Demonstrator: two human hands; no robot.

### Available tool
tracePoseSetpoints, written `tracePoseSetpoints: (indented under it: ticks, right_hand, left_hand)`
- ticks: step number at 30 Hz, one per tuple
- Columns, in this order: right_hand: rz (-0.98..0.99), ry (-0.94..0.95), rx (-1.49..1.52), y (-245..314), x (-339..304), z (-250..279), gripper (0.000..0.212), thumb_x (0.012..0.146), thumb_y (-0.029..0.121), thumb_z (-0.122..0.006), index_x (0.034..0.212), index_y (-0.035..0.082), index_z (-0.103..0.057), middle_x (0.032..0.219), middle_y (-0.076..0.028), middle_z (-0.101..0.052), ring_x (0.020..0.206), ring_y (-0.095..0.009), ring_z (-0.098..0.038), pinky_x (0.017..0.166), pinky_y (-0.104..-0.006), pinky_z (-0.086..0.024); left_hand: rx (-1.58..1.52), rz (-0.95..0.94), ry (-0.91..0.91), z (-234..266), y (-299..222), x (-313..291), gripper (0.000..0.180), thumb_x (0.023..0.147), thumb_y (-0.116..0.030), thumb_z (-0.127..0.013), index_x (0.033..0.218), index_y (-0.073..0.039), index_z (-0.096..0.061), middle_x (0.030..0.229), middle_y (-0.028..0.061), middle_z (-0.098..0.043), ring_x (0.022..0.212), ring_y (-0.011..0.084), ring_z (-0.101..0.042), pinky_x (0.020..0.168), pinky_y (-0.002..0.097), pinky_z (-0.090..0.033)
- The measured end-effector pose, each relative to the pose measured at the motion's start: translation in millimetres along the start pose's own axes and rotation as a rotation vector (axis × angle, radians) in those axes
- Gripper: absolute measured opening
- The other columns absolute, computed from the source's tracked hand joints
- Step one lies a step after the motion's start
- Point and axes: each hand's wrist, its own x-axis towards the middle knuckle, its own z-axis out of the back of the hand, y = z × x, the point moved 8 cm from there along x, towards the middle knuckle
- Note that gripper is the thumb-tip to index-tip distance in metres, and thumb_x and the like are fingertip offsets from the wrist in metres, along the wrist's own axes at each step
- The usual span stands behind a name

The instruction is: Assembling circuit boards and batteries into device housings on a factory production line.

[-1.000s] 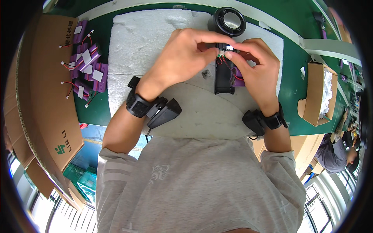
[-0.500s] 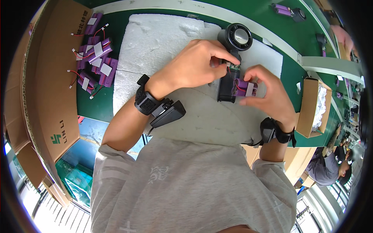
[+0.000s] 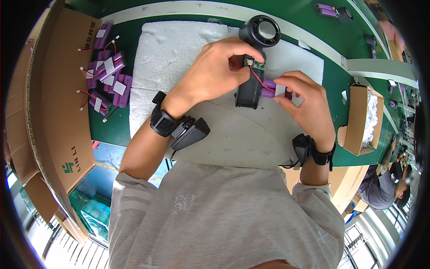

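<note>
A black handheld fan lies on the white foam sheet, its round head pointing away from me and its handle open. A small green circuit board shows inside, just below the neck. My left hand pinches the fan around this board, thumb and forefinger on either side; the fingertips partly hide it. Between the thumb and fingers of my right hand is a purple battery pack with a white label, held at the handle's right side. A red wire runs from the board to the pack.
Several purple battery packs with wires and white plugs are heaped at the left, beside a large cardboard box. A small carton with white filling stands at the right. Another fan lies beyond the white rail. A person is at far right.
Both hands and the fan have shifted a little left and away from me. My right fingers have closed on the battery pack, and the red wire now stretches visibly to the board.
</note>
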Motion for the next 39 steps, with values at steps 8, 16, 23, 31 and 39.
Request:
tracePoseSetpoints:
  ticks: [8,16,23,31,39]
  right_hand:
    - [0.077,-0.079,-0.063,7.7,-10.2,-0.2,0.017,0.073,0.0,-0.073,0.087,0.0,-0.066,0.1,-0.011,-0.069,0.072,-0.026,-0.065,0.065,-0.0332,-0.054]
    - [0.126,-0.056,-0.235,19.9,-11.9,-3.3,0.01,0.073,0.001,-0.072,0.081,-0.002,-0.066,0.099,-0.013,-0.07,0.077,-0.028,-0.066,0.067,-0.0344,-0.055]
    - [0.142,-0.097,-0.34,30.2,-9.9,-10.6,0.008,0.072,0.001,-0.07,0.074,-0.003,-0.064,0.098,-0.016,-0.069,0.079,-0.028,-0.066,0.069,-0.0353,-0.055]
    - [0.058,-0.077,-0.218,13.6,-10.6,-2.0,0.011,0.069,-0.001,-0.071,0.078,-0.003,-0.065,0.098,-0.016,-0.07,0.073,-0.029,-0.067,0.064,-0.0335,-0.055]
    - [0.061,-0.08,-0.162,14.8,-8.3,-1.4,0.011,0.073,0.003,-0.074,0.082,-0.002,-0.068,0.1,-0.015,-0.07,0.076,-0.029,-0.068,0.063,-0.0329,-0.055]
  left_hand:
    - [-0.032,0.071,-0.002,-0.9,2.9,-5.4,0.028,0.072,0.006,-0.062,0.096,-0.007,-0.07,0.087,0.0047,-0.063,0.066,0.0129,-0.057,0.063,0.0263,-0.048]
    - [-0.077,0.062,-0.051,-2.0,0.4,-5.6,0.028,0.072,0.008,-0.062,0.095,-0.005,-0.069,0.088,0.004,-0.064,0.065,0.0113,-0.056,0.062,0.0249,-0.048]
    - [-0.075,0.073,-0.02,0.1,2.3,-6.3,0.029,0.071,0.006,-0.062,0.096,-0.006,-0.069,0.089,0.0047,-0.065,0.065,0.0127,-0.057,0.063,0.0262,-0.049]
    - [0.001,0.054,0.013,-4.0,-2.7,-5.2,0.031,0.071,0.008,-0.06,0.097,-0.007,-0.069,0.088,0.0015,-0.062,0.067,0.0085,-0.055,0.063,0.0238,-0.047]
    - [-0.012,0.088,-0.001,-1.9,2.0,-5.8,0.031,0.071,0.007,-0.06,0.097,-0.008,-0.069,0.088,0.0019,-0.063,0.065,0.0094,-0.055,0.063,0.0253,-0.047]
